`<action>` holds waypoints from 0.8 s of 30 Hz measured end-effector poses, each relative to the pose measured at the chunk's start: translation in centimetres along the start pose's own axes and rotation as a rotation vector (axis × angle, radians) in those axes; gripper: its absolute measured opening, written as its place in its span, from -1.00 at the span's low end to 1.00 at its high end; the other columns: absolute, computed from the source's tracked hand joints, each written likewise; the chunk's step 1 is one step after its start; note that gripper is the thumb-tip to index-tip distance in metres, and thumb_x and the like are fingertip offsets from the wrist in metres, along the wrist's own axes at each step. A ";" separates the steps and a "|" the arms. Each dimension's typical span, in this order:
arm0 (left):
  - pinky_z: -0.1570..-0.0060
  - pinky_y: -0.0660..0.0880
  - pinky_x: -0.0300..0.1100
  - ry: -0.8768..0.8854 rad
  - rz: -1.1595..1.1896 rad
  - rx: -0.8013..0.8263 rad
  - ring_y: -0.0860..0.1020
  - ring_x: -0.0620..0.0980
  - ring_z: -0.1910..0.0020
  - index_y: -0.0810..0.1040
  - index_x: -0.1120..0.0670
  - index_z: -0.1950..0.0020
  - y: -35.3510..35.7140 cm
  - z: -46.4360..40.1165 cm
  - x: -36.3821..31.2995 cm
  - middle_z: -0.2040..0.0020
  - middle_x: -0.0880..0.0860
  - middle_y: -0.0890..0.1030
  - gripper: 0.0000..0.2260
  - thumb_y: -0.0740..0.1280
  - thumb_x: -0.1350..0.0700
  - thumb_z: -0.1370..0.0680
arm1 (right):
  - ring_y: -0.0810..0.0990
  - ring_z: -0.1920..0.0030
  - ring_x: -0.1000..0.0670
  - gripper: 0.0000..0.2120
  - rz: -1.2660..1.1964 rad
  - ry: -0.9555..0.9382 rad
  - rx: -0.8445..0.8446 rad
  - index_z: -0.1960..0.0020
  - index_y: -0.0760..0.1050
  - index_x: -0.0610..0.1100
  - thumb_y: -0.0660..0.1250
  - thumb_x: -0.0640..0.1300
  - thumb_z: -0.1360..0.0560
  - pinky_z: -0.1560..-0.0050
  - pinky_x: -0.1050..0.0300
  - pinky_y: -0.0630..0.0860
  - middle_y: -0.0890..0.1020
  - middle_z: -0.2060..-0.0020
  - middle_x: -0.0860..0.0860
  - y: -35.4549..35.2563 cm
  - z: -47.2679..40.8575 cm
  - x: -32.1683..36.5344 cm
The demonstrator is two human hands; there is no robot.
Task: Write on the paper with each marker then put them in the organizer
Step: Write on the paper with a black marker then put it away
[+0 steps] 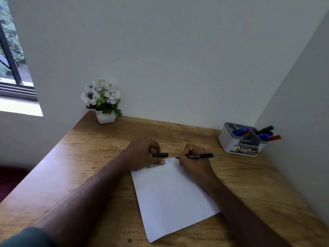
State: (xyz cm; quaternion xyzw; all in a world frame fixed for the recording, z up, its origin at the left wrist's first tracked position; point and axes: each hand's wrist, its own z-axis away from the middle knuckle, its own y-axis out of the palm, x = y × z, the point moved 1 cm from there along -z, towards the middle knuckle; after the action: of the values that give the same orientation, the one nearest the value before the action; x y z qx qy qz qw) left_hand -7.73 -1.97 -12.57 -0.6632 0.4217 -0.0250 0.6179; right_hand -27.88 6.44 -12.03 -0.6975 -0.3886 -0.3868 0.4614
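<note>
matt wood-grain desk (pixel 92 157) — smooth white paper (pixel 170 198).

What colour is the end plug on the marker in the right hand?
Green-teal end plug on the dark-barrelled marker; head view.

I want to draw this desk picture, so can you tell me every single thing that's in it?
paper: one, white, on the desk, letters along its far edge
marker: one, black with green end, in the right hand
cap: one, black, in the left hand
organizer: one, white and grey, far right corner, holding blue, red and green markers
flower pot: one, white, white flowers, far left corner
desk: one, wooden
window: one, left
left hand: holds the cap, rests on the paper
right hand: grips the marker
</note>
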 end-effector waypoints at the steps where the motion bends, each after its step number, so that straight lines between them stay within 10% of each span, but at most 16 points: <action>1: 0.06 0.52 -0.06 -0.003 0.007 -0.002 0.52 -0.19 0.13 0.59 -0.12 0.06 0.1 0.0 0.1 0.16 -0.19 0.54 -0.46 0.31 -0.47 -0.18 | 0.45 0.43 0.11 -0.77 -0.010 0.014 -0.007 0.42 0.44 -0.24 0.36 -0.40 -0.37 0.41 0.24 0.34 0.52 0.47 -0.04 0.2 0.0 0.0; 24: 0.08 0.51 -0.07 0.008 0.047 0.002 0.52 -0.18 0.12 0.57 -0.14 0.07 0.3 0.0 0.2 0.15 -0.18 0.54 -0.56 0.37 -0.40 -0.24 | 0.33 0.46 0.09 -0.71 0.084 0.055 -0.012 0.43 0.36 -0.11 0.36 -0.30 -0.40 0.42 0.16 0.27 0.45 0.51 -0.01 0.6 -0.5 -0.5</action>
State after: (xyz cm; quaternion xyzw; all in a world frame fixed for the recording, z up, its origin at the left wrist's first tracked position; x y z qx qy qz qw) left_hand -7.73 -2.08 -12.94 -0.6523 0.4395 -0.0134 0.6174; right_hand -27.68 5.70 -12.55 -0.7051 -0.3440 -0.3885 0.4833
